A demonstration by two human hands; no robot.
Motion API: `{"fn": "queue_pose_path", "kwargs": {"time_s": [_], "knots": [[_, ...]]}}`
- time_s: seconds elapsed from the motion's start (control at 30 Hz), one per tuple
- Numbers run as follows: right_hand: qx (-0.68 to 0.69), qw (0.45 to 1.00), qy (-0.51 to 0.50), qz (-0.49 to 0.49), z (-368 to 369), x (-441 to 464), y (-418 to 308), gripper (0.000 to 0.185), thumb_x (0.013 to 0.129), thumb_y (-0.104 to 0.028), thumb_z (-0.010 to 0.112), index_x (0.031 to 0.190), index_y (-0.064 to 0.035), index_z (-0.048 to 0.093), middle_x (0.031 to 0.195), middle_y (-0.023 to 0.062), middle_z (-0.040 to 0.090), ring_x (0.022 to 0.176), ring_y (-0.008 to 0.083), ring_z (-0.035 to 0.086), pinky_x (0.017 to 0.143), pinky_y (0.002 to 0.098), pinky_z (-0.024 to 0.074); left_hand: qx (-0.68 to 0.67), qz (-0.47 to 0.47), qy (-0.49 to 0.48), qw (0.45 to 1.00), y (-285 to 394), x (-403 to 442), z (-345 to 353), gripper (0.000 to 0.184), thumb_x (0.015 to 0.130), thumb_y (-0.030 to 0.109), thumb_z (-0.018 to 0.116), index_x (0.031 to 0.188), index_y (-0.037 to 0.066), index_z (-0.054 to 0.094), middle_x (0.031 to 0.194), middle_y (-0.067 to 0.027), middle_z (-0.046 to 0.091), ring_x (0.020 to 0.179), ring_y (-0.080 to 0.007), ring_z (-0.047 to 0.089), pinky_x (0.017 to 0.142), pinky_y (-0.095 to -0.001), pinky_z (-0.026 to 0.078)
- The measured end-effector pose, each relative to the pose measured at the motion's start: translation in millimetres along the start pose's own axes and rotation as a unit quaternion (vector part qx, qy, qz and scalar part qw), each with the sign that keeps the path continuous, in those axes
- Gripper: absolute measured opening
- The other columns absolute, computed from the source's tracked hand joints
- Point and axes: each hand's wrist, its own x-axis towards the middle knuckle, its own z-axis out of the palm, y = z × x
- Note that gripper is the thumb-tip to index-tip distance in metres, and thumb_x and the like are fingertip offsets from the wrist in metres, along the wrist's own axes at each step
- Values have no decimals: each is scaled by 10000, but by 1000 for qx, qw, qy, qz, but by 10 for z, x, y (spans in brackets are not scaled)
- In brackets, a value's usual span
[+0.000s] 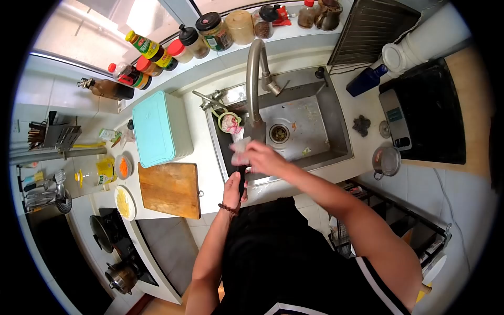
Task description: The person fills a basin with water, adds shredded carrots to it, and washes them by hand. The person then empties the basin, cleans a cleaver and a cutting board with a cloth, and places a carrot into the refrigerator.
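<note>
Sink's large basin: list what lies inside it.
Inside the large basin: a drain and a few small scraps, too small to identify. The faucet and right hand hide part of the left side, so anything beneath them can't be seen.

a kitchen, shown by its sink [315, 123], cutting board [169, 189], sauce bottle [152, 51] and pot [122, 278].

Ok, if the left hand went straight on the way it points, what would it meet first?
Most likely the right hand, just ahead of the left hand at the near side of the sink, though depth is unclear here.
</note>
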Motion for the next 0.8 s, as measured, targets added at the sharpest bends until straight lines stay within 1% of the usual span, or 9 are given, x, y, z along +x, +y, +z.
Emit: {"fn": "queue_pose_path", "kwargs": {"time_s": [0.1,0.13,0.17,0.2,0.27,0.53,0.57,0.7,0.8], "knots": [[-46,999,-6,10,169,-222,565,268,750,-23,733,1006,-100,727,1019,107,616,879,295,650,730,396,555,33,11,23,999,-8,-41,13,367,1101,390,431,1211,85,604,753,13,547,416,-73,389,387,-240,324],[93,973,43,207,269,-397,1045,264,739,-43,743,998,-95,738,950,140,624,837,307,651,712,425,551,39,3,24,999,18,-84,-29,359,1102,380,429,1203,88,612,748,13,548,407,-70,388,378,-243,325],[-175,963,-8,204,17,-362,1204,220,758,-47,720,976,-71,741,890,174,638,828,324,658,714,425,548,40,1,27,999,6,-135,-79,359,1102,380,429,1203,88,612,748,13,548,407,-70,388,378,-243,325],[-79,921,56,376,-162,-396,1333,183,788,-38,678,961,-51,735,847,196,645,827,342,674,707,431,544,46,4,20,999,4,-165,-118,357,1102,379,429,1205,89,611,744,13,548,403,-69,388,373,-244,319],[-159,933,176,270,-357,-404,1522,268,781,7,650,1029,-41,741,975,173,659,810,338,678,729,398,548,69,17,20,997,21,-151,-152,358,1103,377,428,1210,87,607,735,8,552,390,-68,388,364,-243,305],[12,997,40,-60,43,-69,44,292,803,82,630,1031,-60,744,1030,128,617,953,275,663,847,405,543,61,11,-8,998,19,-202,99,333,1099,361,447,1185,78,600,737,5,556,386,-76,398,364,-244,311],[14,997,41,-62,36,-47,126,292,803,82,630,1031,-60,744,1030,128,617,953,275,663,847,405,543,58,7,-25,998,38,-234,110,325,1097,353,456,1181,75,602,740,4,560,386,-79,402,366,-246,315],[110,916,78,378,-402,129,562,286,810,78,631,1035,-56,746,1018,126,619,754,264,690,644,373,590,174,20,-17,984,-88,-285,8,294,1096,321,470,1131,62,605,731,2,558,397,-85,419,377,-242,335],[-71,939,187,281,-420,77,1022,270,820,73,623,1031,-53,735,997,118,627,657,269,662,621,360,563,144,20,-14,989,-68,-318,27,301,1099,332,459,1106,63,593,723,4,553,400,-79,418,374,-243,334]]}}
